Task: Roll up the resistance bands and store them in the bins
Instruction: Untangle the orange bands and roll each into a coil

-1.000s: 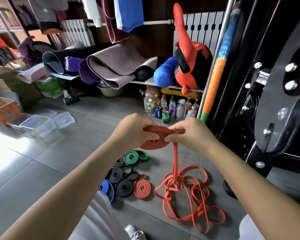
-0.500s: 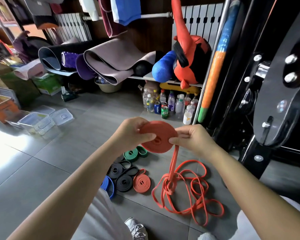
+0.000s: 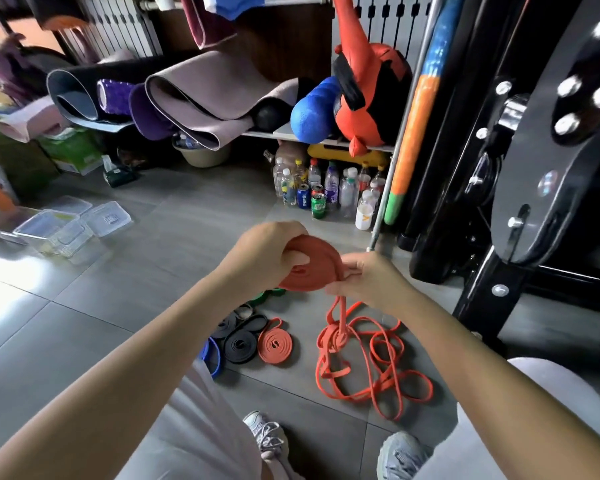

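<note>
In the head view, the person's left hand (image 3: 264, 251) and right hand (image 3: 371, 282) meet in mid-air over the grey tiled floor (image 3: 146, 271), both closed on one orange-red flat rubber resistance band (image 3: 312, 268). The left hand's fingers curl over the far-left edge of the band's wound disc, thumb on its face; the right hand pinches the disc's right edge, where the unwound part leaves it. From that pinch the band drops straight down into a loose orange-red tangle (image 3: 371, 362) on the floor, below the grip and slightly to its right. Below the grip and to its left lie the finished coils: a small orange rolled band (image 3: 275, 344), touching black rolled bands (image 3: 239, 344) on its left, a blue band (image 3: 213, 355) partly hidden behind the left forearm, and a green band (image 3: 264, 296) showing just under the held disc. Well to the left of the grip stand clear plastic bins (image 3: 52, 230) with a lid beside them. Beyond the grip, a cluster of plastic bottles and drink cans (image 3: 326, 192) stands beneath a shelf of rolled exercise mats (image 3: 205, 98). To the grip's right rises a black metal gym machine frame (image 3: 499, 237).
</note>
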A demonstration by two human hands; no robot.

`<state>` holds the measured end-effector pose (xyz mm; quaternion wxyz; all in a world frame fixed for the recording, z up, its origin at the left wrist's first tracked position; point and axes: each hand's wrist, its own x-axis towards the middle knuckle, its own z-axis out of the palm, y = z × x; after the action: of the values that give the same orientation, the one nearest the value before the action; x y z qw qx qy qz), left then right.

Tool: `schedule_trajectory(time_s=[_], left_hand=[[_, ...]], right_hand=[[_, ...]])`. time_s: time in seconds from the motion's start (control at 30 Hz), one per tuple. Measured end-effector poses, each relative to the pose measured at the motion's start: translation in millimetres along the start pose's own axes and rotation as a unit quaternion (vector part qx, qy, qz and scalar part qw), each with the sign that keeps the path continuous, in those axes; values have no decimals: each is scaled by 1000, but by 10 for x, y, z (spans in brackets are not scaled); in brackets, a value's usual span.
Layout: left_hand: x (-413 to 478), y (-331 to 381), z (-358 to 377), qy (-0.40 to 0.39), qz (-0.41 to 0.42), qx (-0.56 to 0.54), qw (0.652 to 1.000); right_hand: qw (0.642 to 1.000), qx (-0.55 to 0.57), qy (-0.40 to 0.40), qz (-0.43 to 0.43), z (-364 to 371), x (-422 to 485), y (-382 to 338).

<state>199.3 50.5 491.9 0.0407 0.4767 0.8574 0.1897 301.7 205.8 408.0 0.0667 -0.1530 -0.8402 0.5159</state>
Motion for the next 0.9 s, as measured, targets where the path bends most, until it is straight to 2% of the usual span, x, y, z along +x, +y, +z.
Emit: schedule_trajectory(time_s=[0.13,0.23,0.33,0.5,0.67,0.9], left_hand=[[44,-52,-213,112,-4,-97,989],[62,-62,-307,151,2,-131,980],[52,-74,-370,173,3,-165,971],[58,-269,-306,143,-29,-80,986],[-19,-505,75,52,-95,-34,994],[-82,-726,814,-54,-120,12,991]], right_hand=[[998,-36,3,49,89,-73,444],[994,-51,41,83,173,-72,649],[989,-52,35,134,237,-28,763],[986,-80,52,139,199,106,738],[993,-48,26,108,88,195,575],[995,41,77,38,-117,288,245]])
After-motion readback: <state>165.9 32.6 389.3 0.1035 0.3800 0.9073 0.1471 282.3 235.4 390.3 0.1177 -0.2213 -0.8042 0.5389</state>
